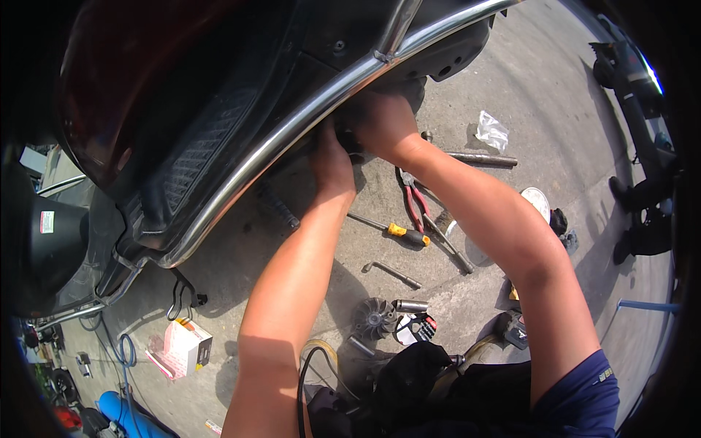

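Note:
Both of my arms reach up under a motor scooter with a dark red and black body. A chrome guard rail runs along its side, just above my hands. My left hand is turned thumb-side up beneath the rail, its fingertips lost in shadow. Close to its right, the back of my right hand faces me, its fingers bent inward against the dark underside. What either hand touches there is hidden. Nearest on the ground are red-handled pliers and a yellow and black screwdriver.
A metal bar, an L-shaped wrench, a finned fan wheel and a cylindrical metal socket lie on the concrete. Clear plastic wrap is at upper right. An opened box and a blue tank are at lower left.

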The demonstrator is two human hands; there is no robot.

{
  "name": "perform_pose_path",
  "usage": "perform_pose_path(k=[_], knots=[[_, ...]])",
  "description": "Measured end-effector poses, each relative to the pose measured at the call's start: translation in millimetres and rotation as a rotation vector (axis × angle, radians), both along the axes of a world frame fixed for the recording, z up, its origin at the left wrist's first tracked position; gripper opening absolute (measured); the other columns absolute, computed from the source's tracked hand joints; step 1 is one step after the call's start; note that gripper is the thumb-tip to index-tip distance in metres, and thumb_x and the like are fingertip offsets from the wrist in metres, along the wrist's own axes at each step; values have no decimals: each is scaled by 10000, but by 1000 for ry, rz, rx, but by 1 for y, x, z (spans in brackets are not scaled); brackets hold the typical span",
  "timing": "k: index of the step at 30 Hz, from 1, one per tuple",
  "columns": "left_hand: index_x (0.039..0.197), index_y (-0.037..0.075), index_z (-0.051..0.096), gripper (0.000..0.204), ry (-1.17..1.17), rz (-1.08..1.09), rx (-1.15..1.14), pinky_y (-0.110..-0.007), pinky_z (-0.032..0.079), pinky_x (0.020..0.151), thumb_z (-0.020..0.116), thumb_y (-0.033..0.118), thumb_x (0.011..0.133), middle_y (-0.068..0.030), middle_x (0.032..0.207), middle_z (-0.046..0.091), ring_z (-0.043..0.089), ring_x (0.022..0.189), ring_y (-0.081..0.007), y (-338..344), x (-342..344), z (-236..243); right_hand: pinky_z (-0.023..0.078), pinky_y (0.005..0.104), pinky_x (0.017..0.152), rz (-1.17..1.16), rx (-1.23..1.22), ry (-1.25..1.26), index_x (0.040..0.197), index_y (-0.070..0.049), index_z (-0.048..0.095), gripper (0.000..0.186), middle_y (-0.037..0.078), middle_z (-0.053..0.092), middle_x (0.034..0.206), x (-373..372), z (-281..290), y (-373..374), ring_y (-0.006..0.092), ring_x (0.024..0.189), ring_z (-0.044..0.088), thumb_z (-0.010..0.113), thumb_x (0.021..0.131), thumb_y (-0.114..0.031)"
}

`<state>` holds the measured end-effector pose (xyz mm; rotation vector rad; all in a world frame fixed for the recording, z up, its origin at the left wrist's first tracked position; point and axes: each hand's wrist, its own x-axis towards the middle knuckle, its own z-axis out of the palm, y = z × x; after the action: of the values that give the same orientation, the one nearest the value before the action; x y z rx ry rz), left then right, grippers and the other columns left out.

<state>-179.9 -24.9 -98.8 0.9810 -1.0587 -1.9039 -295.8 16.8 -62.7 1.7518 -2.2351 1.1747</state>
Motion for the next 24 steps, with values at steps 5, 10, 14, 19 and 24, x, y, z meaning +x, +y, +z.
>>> perform_pose_path(k=[5,10,14,19,24], knots=[[1413,39,578,514,183,91,4,-295,495,922,563,406,1054,-73,1290,649,618,1110,-152,-1,-3,-20,578,502,778,6,71,14,925,-92,757,210,202,731,872,-2,1,-1,429,840,698,684,821,-259],[1410,61,575,576,166,171,-74,-359,559,903,531,503,1044,-86,1320,644,652,1125,-211,-9,-11,-32,578,507,782,-19,117,52,926,-73,756,229,225,726,880,-3,0,-5,421,849,701,694,809,-260],[1412,-17,585,549,143,176,-52,-328,460,1032,610,377,1031,-128,1425,613,601,1238,-206,-7,-6,-27,580,507,784,4,130,77,945,-89,760,235,211,731,900,-2,2,-4,413,854,702,698,822,-279],[1434,-12,564,566,216,211,30,-322,465,1033,636,366,1019,-126,1446,595,592,1255,-203,-2,-7,-24,576,506,778,34,90,108,974,-111,765,225,185,738,915,-2,4,-1,412,850,701,686,850,-282],[1454,42,502,546,380,125,58,-355,534,986,619,364,1029,-92,1396,577,587,1239,-225,-2,-8,-18,569,514,772,25,106,88,977,-93,750,222,200,731,900,-4,1,-1,422,844,693,685,837,-254]])
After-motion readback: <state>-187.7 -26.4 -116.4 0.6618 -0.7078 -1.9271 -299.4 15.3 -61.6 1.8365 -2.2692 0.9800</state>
